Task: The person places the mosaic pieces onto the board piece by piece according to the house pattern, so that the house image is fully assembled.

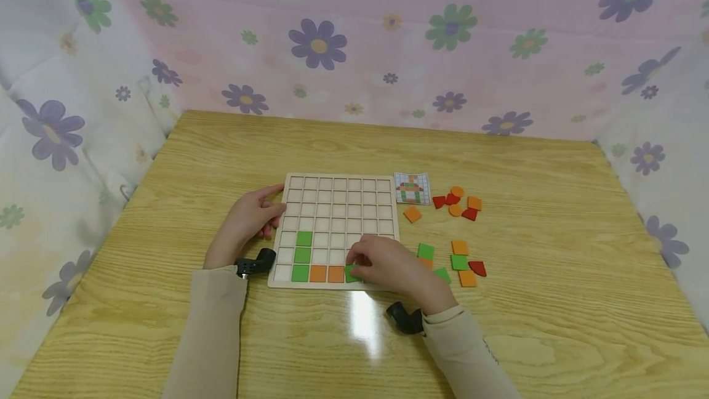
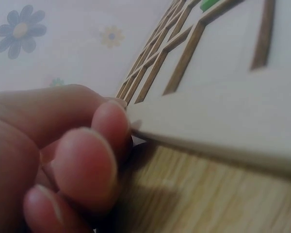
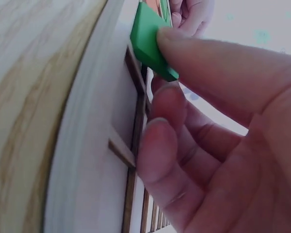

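A wooden grid board (image 1: pixel 320 289) lies on the table. Green tiles (image 1: pixel 302 255) fill part of one column, and orange tiles (image 1: pixel 327 274) lie in the bottom row. Over that row, my right hand (image 1: pixel 390 263) pinches a green square tile (image 3: pixel 149 41) between thumb and fingers. The tile looks tilted at its cell in the right wrist view. My left hand (image 1: pixel 246 220) rests at the board's left edge, its fingertips (image 2: pixel 111 121) touching the rim and the other fingers loosely bent. My right hand hides some lower right cells.
Right of the board lies a small pattern card (image 1: pixel 412 188). Loose pieces are scattered beside it: orange circles (image 1: pixel 456 191), red pieces (image 1: pixel 477 268), orange squares (image 1: pixel 460 247) and green squares (image 1: pixel 459 262). A flowered cloth (image 1: pixel 354 48) hangs behind the wooden table (image 1: pixel 554 233).
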